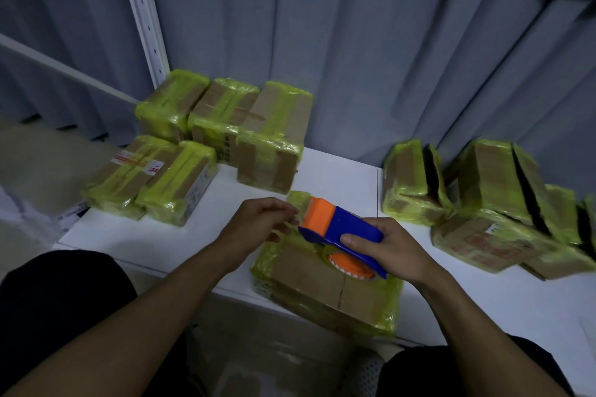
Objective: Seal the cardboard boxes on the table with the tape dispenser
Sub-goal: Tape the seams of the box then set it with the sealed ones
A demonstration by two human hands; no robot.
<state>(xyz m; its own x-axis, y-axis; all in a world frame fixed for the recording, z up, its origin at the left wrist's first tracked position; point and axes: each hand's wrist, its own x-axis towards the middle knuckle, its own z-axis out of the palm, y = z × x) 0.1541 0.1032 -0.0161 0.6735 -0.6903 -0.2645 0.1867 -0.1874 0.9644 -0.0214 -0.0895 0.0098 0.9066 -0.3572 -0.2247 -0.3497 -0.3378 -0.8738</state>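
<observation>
Tape [292, 225] end, pinched by the left hand [261, 222] at the mouth of the dispenser [342, 226] that the right hand [387, 248] grips, may fold onto itself or tear if pulled askew. Beneath, the box [322, 280] sits at the table [338, 171] edge and could slide off.

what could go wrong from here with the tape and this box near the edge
The box seems to overhang the front edge of the table; pressing down with the tape dispenser in the right hand could tip or slide it off.
The left hand pinches the loose tape end, which may fold and stick to itself or the fingers.
</observation>
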